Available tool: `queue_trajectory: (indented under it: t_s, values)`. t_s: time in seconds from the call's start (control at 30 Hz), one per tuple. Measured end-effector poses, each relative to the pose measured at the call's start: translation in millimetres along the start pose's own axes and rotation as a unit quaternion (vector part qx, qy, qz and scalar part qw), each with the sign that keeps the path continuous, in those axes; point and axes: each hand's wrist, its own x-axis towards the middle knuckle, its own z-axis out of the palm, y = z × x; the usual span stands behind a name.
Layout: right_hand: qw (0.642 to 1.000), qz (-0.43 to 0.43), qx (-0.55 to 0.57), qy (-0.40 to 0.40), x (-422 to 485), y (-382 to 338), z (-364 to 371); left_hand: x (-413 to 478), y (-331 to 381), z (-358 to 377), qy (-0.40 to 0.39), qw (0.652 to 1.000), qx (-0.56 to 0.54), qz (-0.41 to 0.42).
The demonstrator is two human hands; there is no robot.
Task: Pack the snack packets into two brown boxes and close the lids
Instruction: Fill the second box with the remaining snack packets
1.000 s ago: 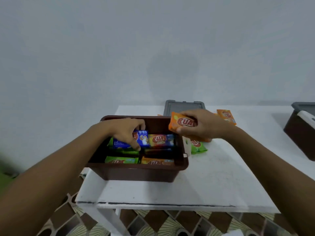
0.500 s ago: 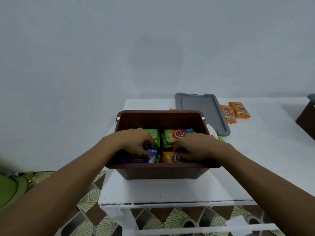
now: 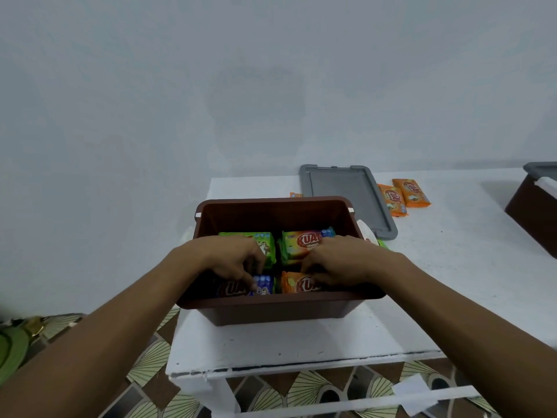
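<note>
Left grip (image 3: 232, 260): fingers curled down onto glossy blue foil snack packet (image 3: 265, 283), near-left inside rectangular brown plastic box (image 3: 271, 309). Right grip (image 3: 337, 260): fingers curled round shiny orange snack packet (image 3: 294, 283), near-right in same box. Box sits on matte white painted worktop (image 3: 301, 342), front edge chipped. Flat grey plastic lid (image 3: 346, 194) lies behind the box, two loose orange packets (image 3: 404, 196) just beside it. Plain pale wall (image 3: 271, 86); leaf-patterned floor tiles (image 3: 150, 357).
</note>
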Motion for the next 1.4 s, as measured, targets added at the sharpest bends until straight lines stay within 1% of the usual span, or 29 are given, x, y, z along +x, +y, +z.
queue_trajectory:
  t_s: [0.07,0.17,0.33,0.4,0.47,0.57,0.63,0.67,0.77,0.83,0.9,0.97,1.03,1.1,1.13,1.3,1.4]
  values:
    - [1.0,-0.004,-0.017,0.016,-3.1,0.4,1.1,0.2,-0.5,-0.4,-0.001,1.0,0.005,0.002]
    - [0.997,-0.002,-0.015,0.08,-12.5,3.3,-0.3,0.4,0.7,-0.3,0.027,1.0,-0.006,0.01]
    - [0.977,0.006,0.08,0.196,-40.5,30.4,-3.9,5.2,22.1,-8.9,0.156,0.987,-0.032,0.037]
    - [0.962,-0.006,0.078,0.261,-55.1,45.8,1.4,11.2,40.7,-17.5,0.207,0.976,-0.051,0.051]
    - [0.946,-0.008,0.065,0.318,-68.8,64.8,11.1,24.1,63.6,-26.9,0.25,0.965,-0.043,0.058]
    - [0.931,0.021,0.066,0.359,-89.9,104.9,32.6,52.5,100.2,-41.0,0.305,0.951,-0.009,0.053]
    - [0.932,0.076,0.075,0.345,-104.1,145.0,49.4,74.0,126.8,-48.3,0.321,0.945,0.007,0.053]
    - [0.937,0.118,0.075,0.318,-110.8,167.6,58.5,85.8,141.8,-51.2,0.323,0.945,0.01,0.055]
    - [0.945,0.259,0.071,0.189,-120.2,229.7,76.3,126.7,182.3,-57.8,0.301,0.951,0.046,0.047]
    - [0.94,0.302,0.073,0.14,-119.5,261.5,81.6,157.9,203.5,-59.1,0.266,0.959,0.099,0.024]
    - [0.939,0.305,0.079,0.136,-113.5,286.0,82.0,188.9,217.4,-58.3,0.226,0.961,0.16,-0.018]
    - [0.948,0.274,0.091,0.136,-106.3,302.0,80.4,217.2,222.8,-55.1,0.195,0.959,0.194,-0.063]
    - [0.96,0.233,0.102,0.119,-101.6,315.0,82.4,243.3,224.8,-48.9,0.173,0.961,0.193,-0.094]
    - [0.965,0.224,0.102,0.092,-101.6,327.1,89.5,265.9,228.1,-41.6,0.172,0.965,0.16,-0.112]
    - [0.963,0.233,0.098,0.091,-103.9,332.1,93.7,275.9,230.5,-38.2,0.175,0.966,0.145,-0.12]
    - [0.949,0.259,0.063,0.169,-130.7,341.1,113.3,318.3,243.2,-19.2,0.179,0.963,0.111,-0.166]
    - [0.919,0.29,0.124,0.235,-155.3,343.7,127.2,333.1,259.9,-2.3,0.214,0.95,0.134,-0.184]
